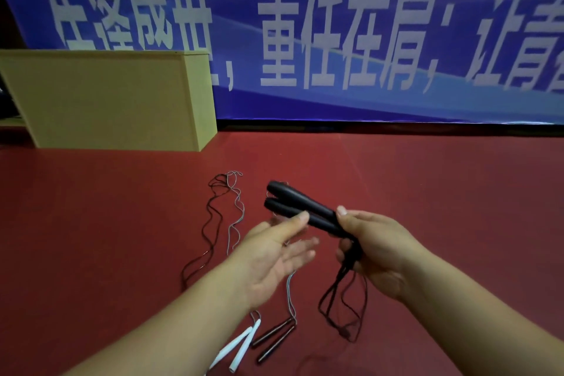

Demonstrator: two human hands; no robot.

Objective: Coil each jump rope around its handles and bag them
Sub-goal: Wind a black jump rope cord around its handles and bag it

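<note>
My right hand (375, 247) grips the near ends of two black jump-rope handles (293, 204), held side by side and pointing up and left. Their black rope (338, 305) hangs in loose loops below that hand. My left hand (274, 253) is spread open just left of the handles, its thumb tip touching the lower one. On the red floor lie two more ropes: one with white handles (241, 345) and a pale cord (235, 214), one with dark handles (274, 337) and a dark cord (210, 223), both uncoiled.
A yellow box-like stand (113, 98) sits at the back left on the red floor (427, 177). A blue banner with large white characters (335, 40) covers the wall behind. No bag is in view.
</note>
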